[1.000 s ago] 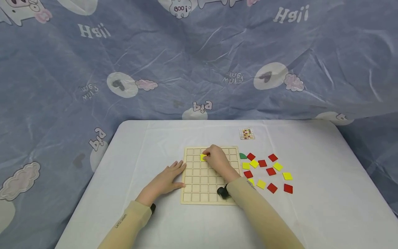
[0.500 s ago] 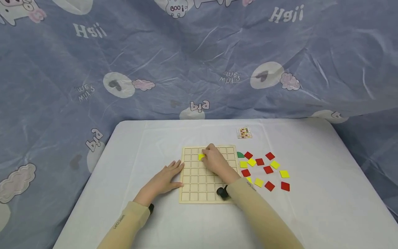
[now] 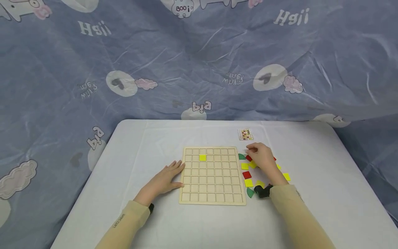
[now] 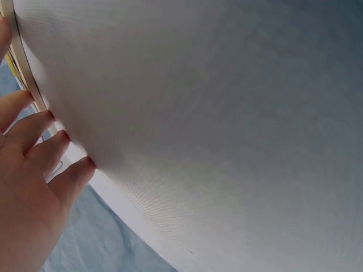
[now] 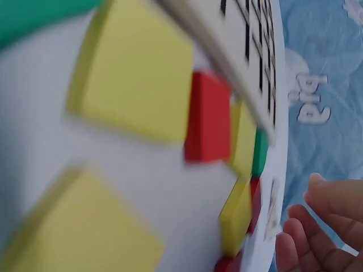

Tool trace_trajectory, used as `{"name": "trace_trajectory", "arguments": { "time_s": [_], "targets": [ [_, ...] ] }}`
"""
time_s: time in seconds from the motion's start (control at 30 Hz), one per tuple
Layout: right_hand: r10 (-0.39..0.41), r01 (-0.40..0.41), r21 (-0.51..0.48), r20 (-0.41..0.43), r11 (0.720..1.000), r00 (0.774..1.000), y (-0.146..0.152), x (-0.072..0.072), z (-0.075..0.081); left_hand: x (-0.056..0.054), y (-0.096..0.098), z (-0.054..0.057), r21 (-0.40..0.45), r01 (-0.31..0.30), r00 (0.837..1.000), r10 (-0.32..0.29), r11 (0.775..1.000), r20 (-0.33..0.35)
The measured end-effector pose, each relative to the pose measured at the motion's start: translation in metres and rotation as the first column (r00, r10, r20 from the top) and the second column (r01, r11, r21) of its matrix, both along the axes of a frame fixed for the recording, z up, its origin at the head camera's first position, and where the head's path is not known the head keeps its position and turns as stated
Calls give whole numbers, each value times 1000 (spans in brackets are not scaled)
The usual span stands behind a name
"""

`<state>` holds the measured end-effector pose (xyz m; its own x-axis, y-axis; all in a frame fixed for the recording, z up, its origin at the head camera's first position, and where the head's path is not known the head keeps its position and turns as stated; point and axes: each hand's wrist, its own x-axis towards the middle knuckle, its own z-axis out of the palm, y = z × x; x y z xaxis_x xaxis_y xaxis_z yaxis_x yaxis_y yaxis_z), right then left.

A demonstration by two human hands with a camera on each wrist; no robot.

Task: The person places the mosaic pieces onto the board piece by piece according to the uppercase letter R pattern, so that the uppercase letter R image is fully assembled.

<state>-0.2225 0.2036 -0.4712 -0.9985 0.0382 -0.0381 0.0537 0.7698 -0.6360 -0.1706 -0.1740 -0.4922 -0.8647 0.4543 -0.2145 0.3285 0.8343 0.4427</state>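
Observation:
My left hand lies with spread fingers against the left edge of a wooden grid board. In the left wrist view its fingertips line up near the board's side. A single yellow square tile sits in the board's second row from the back. Off the board's right side, my right hand hovers over loose tiles, thumb and fingers loosely bent and apart, with nothing between them. Near it are a red tile, a yellow tile and a green quarter-round piece. The hand hides several tiles.
A small card with a coloured grid pattern lies behind the tiles. Another green quarter-round piece rests by the board's front right corner. A white cloth covers the table, and a blue printed curtain hangs behind.
My right hand has let go of the yellow tile, leaving it in the board, and moved right to above the loose tiles. The left hand has stayed at the board's edge.

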Motion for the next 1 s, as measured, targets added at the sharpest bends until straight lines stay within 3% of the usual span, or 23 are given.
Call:
{"name": "trace_trajectory", "arguments": {
  "time_s": [0.23, 0.6, 1.0],
  "targets": [
    [-78, 75, 25, 155, 997, 985, 20, 3, -14, 0, 0, -2, -2, 7, 1000, -7, 1000, 5],
    [-72, 75, -9, 186, 997, 980, 14, 1, -17, 1, -1, -1, 5, 13, 1000, -13, 1000, -4],
    [-64, 56, 41, 214, 998, 975, 8, -1, -10, -2, 0, -2, -9, 6, 1000, -6, 1000, -19]
  ]
}}
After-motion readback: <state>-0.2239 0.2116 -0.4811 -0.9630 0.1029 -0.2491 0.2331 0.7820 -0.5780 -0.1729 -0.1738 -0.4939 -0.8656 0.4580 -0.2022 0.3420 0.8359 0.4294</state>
